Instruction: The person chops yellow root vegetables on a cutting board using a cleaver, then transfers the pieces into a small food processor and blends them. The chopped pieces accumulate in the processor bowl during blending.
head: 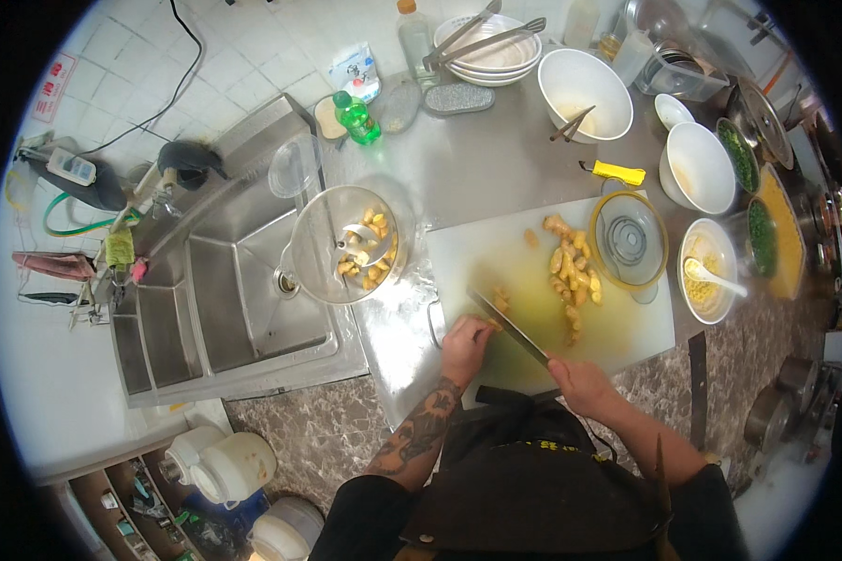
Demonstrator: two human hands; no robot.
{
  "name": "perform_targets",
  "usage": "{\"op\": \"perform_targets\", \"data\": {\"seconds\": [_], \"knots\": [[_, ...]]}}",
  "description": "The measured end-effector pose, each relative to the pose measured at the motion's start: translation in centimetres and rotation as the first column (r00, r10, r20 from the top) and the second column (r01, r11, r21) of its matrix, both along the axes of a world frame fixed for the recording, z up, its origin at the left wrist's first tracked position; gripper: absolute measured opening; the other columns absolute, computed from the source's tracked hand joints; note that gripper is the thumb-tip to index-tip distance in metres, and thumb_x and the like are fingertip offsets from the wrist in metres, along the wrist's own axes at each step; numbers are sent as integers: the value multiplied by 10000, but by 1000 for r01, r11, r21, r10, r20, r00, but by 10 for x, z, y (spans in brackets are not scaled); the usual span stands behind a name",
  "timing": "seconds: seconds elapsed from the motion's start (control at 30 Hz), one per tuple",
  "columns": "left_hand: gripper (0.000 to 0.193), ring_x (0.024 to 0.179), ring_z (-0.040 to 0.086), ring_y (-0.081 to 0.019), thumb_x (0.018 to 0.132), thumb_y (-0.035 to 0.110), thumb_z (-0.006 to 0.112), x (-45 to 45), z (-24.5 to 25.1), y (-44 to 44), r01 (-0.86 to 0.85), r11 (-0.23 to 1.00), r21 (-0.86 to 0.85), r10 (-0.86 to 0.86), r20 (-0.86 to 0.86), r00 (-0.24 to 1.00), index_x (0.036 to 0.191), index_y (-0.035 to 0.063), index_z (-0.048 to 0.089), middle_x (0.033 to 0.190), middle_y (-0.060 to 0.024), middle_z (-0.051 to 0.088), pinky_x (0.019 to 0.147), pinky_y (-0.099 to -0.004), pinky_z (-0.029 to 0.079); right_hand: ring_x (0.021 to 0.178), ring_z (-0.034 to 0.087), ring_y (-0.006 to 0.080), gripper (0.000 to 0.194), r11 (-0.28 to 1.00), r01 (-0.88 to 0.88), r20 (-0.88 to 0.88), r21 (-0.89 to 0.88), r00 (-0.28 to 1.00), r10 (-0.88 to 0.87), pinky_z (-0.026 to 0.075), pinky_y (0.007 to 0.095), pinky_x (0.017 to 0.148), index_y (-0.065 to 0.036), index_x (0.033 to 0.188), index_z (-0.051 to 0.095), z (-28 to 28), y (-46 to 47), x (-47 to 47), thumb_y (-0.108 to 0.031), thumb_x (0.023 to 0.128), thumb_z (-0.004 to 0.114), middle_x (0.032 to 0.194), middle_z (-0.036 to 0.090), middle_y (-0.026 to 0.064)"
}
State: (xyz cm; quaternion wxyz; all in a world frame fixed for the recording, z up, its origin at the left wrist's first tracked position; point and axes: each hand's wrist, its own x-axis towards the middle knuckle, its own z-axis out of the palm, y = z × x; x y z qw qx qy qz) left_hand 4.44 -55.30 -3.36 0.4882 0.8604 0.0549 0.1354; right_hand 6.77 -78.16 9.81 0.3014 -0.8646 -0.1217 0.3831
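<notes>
My right hand [584, 387] grips the handle of a kitchen knife [511, 327], its blade slanting up to the left over a white cutting board [645, 315]. Against the blade's near side, my left hand [466, 345] pinches a small piece of ginger [495, 325]. Just beyond the blade lie a few cut ginger pieces [501, 299]. A pile of whole ginger root [574, 266] rests on the board's right half. To the left, a clear food-processor bowl [316, 273] with a metal blade [377, 251] contains several ginger chunks [370, 273]. The board's middle is stained yellow.
A clear lid with a yellowish rim [663, 242] lies at the board's right. Beyond are a yellow lighter [619, 173] and white bowls [568, 70]. A bowl with a white spoon [709, 275] stands far right. The steel sink [259, 280] is left, a green bottle [356, 119] behind.
</notes>
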Motion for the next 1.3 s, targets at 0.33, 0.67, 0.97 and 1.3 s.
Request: {"op": "perform_targets", "data": {"seconds": [0.33, 0.67, 0.97, 1.3], "knots": [[113, 796, 637, -346, 846, 64, 701, 2, 5, 7, 50, 998, -24, -52, -84, 995, 928, 31, 631, 899, -147, 635, 660, -403, 509, 812, 629, 450, 396, 988, -18, 243, 156, 970, -21, 488, 527, 736, -133, 1260, 608, -45, 51, 23, -362, 1030, 380, 935, 671, 232], [285, 875, 635, -367, 887, 288, 651, 48, 17, -30, 262, 791, 553, -173, -209, 962, 1054, 63, 599, 1101, -139, 593, 766, -421, 549, 510, 482, 133, 433, 723, 561, -253, 404, 828, -501, 404, 298, 485, -53, 807, 495, -32, -37, 7, -379, 1058, 360, 627, 502, 47], [197, 832, 628, -342, 898, 192, 633, 55, 95, 44, -233, 968, 89, 225, 90, 970, 1053, 74, 610, 974, -159, 601, 707, -433, 520, 502, 497, 140, 468, 605, 651, -216, 459, 742, -635, 419, 294, 485, -45, 783, 483, -40, -76, -21, -387, 1065, 334, 604, 521, 53], [288, 1079, 555, -341, 866, 179, 683, 83, 129, 106, -388, 600, 699, 207, 333, 920, 1143, 99, 669, 1120, -132, 615, 896, -458, 459, 489, 495, 140, 489, 580, 625, -74, 523, 711, -699, 411, 291, 464, -37, 783, 498, -28, -100, -14, -391, 1072, 322, 607, 522, 58]]}}
